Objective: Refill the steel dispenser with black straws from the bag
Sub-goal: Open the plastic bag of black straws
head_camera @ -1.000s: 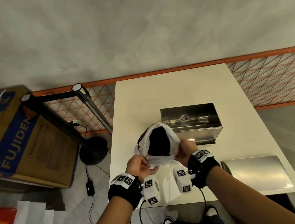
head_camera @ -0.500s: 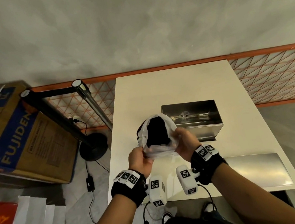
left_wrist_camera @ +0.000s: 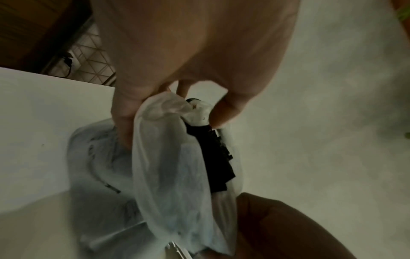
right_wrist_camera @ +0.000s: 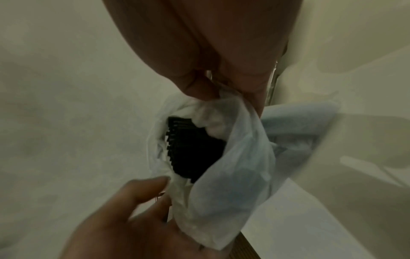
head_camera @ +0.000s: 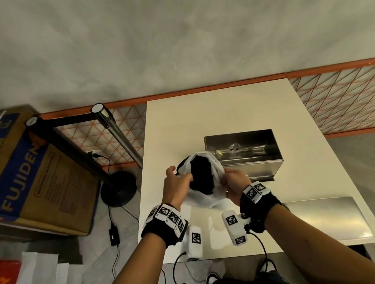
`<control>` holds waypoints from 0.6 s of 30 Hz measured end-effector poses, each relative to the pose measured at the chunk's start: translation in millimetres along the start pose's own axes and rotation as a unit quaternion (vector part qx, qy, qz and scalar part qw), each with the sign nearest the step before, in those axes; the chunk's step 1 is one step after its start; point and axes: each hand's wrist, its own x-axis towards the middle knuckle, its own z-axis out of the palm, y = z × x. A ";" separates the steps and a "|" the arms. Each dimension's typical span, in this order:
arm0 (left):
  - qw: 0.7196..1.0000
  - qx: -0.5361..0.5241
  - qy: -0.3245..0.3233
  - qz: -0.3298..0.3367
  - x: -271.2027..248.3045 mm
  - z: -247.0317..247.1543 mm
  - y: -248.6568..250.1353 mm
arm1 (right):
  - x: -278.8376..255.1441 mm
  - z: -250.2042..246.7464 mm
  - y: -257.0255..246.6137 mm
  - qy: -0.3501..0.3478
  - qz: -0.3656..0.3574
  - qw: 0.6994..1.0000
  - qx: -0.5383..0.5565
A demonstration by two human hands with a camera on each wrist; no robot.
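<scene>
Low in the frame, the person's forearms are reaching up over the near edge of the white table [head_camera: 237, 110], where a flat steel lid [head_camera: 325, 218] is lying at the lower right. At mid-frame both hands are working the thin white plastic bag [head_camera: 217, 173]. The right hand [head_camera: 233, 178] is pinching the bag's rim between thumb and fingers [right_wrist_camera: 195, 87], holding the mouth open. The left hand [head_camera: 176, 186] is reaching over the opposite side of the mouth; its fingers [left_wrist_camera: 124, 112] are curling against the plastic, though whether they are truly gripping it or just parting it is unclear. The bundle of black straws [head_camera: 201, 176] is sitting inside the bag, its ends showing in the opening. Just beyond, right of centre, the open steel dispenser [head_camera: 244, 155] is waiting on the table. The step in hand appears to be opening the bag; next the left hand would likely need to reach in, close around the bundle and lift it across into the dispenser.
</scene>
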 end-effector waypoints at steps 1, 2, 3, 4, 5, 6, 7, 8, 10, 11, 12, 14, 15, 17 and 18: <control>1.000 0.027 -0.013 0.006 3.6 1.8 -3.1 | 2.7 1.5 1.1 0.001 -0.005 1.000 0.007; 0.999 0.049 -0.012 0.012 7.0 2.9 -7.1 | 2.3 2.5 1.3 0.001 -0.003 1.000 0.013; 0.998 0.060 -0.004 0.018 9.1 3.0 -10.6 | 4.0 2.3 2.8 0.001 0.000 1.000 0.018; 0.999 0.051 -0.002 0.013 8.5 1.7 -12.1 | 1.8 1.8 2.6 0.003 0.009 1.000 0.026; 1.000 0.016 -0.009 0.008 8.2 0.8 -13.6 | 2.2 -0.3 3.5 0.005 0.015 0.999 0.034; 0.999 -0.038 -0.024 -0.005 1.4 -0.2 -9.9 | 2.4 -4.5 2.3 0.004 0.023 0.999 0.045; 0.993 -0.100 -0.049 -0.026 -2.9 -0.3 -9.0 | 4.3 -9.8 3.2 0.015 0.030 0.998 0.061; 0.983 -0.157 -0.076 -0.053 -7.0 -1.3 -8.9 | 2.3 -14.2 1.9 0.028 0.032 0.996 0.075; 0.963 -0.221 -0.121 -0.091 -14.9 -4.7 -12.0 | 6.6 -25.1 4.1 0.038 0.044 0.994 0.088; 0.958 -0.234 -0.126 -0.104 -14.4 -5.8 -17.6 | 7.1 -28.2 5.1 0.041 0.046 0.994 0.088; 0.956 -0.237 -0.124 -0.120 -13.9 -5.5 -21.5 | 8.3 -29.6 6.2 0.046 0.045 0.995 0.076; 0.947 -0.254 -0.116 -0.156 -14.3 -3.4 -27.2 | 11.2 -29.4 11.3 0.055 0.037 0.997 0.046; 0.949 -0.245 -0.109 -0.165 -14.5 -2.8 -29.9 | 11.2 -26.2 12.6 0.051 0.043 0.997 0.047; 0.961 -0.192 -0.099 -0.173 -15.8 -0.5 -33.7 | 6.5 -18.8 10.2 0.045 0.062 0.997 0.030; 0.964 -0.166 -0.100 -0.180 -16.9 1.6 -35.4 | 3.9 -16.3 7.7 0.037 0.078 0.996 0.017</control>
